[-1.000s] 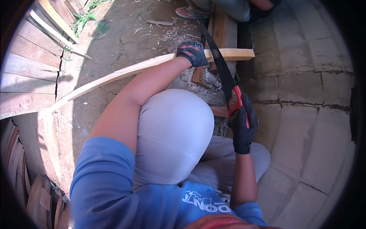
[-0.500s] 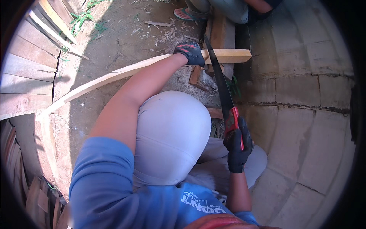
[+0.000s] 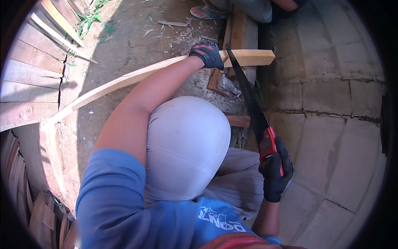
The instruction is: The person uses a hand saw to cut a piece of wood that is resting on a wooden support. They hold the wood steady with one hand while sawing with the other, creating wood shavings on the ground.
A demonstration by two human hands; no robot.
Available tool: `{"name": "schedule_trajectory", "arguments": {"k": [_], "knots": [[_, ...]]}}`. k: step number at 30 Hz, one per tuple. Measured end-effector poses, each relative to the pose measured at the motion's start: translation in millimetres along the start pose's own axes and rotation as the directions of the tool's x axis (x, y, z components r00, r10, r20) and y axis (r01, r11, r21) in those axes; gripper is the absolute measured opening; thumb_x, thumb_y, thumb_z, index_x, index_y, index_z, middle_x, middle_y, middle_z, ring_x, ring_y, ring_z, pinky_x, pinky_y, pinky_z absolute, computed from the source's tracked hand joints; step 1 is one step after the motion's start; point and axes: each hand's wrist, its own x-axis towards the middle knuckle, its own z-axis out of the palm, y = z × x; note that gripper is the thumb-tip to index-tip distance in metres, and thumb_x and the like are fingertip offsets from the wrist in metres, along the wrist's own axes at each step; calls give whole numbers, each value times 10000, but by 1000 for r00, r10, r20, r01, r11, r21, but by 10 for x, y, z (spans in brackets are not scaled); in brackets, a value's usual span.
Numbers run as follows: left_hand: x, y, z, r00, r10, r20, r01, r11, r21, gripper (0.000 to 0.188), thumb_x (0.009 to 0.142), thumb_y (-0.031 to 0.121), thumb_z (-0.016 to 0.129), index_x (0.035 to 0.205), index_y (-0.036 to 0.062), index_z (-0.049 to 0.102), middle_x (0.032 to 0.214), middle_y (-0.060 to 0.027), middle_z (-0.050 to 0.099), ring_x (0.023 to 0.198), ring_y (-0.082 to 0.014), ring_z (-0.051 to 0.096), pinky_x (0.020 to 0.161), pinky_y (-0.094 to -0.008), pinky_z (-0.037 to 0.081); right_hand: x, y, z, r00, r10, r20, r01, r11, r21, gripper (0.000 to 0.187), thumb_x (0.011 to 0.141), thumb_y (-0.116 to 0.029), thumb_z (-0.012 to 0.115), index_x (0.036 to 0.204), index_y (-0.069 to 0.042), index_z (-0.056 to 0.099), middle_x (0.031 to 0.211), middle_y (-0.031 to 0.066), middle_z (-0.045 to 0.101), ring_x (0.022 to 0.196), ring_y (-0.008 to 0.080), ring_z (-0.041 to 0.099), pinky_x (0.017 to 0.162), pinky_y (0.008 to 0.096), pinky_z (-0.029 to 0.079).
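Sawing seems in hand: the left hand point(image 3: 206, 55) curls closed over the wood strip point(image 3: 124, 81) by the beam's point(image 3: 244, 31) left edge; the right hand point(image 3: 277, 172) grips the saw point(image 3: 251, 97); the next stroke needs steadiness.

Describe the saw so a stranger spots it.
Start at the pale trousered knee mid-picture. To its right, the black-gloved right hand grips the saw. A red handle and long, dark, tapering blade set it apart from the pale wooden strip.

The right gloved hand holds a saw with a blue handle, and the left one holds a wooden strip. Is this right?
Only the colour is wrong: in the head view the saw handle is red, not blue. The right hand holds it and the left hand holds the wooden strip.
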Motion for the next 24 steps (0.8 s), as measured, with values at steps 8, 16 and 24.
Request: {"name": "schedule_trajectory", "arguments": {"k": [8, 16, 24], "knots": [[87, -54, 76, 999, 34, -14, -33, 999, 43, 753, 702, 664, 806, 1278, 182, 756, 1240, -164, 762, 1141, -349, 736, 973, -472, 584, 313, -103, -194, 992, -114, 47, 116, 992, -53, 402, 992, -103, 602, 1356, 29, 712, 1281, 179, 757, 1061, 242, 749, 936, 380, 573], [50, -42, 104, 999, 25, -25, -23, 998, 66, 737, 733, 658, 773, 1310, 202, 733, 1233, -158, 764, 1126, -343, 743, 965, -463, 584, 357, -233, -169, 996, -61, 69, 62, 998, -12, 404, 1000, -94, 593, 1366, 31, 708, 1290, 177, 751, 1170, 229, 704, 1023, 387, 534], [-70, 15, 88, 995, 25, -97, -18, 997, 78, 706, 745, 630, 774, 1294, 187, 733, 1204, -155, 771, 1116, -345, 745, 957, -470, 587, 616, -64, 60, 989, -125, 83, 120, 991, 68, 389, 1022, -90, 584, 1380, -18, 718, 1268, 128, 761, 1129, 184, 702, 996, 353, 539]]}}
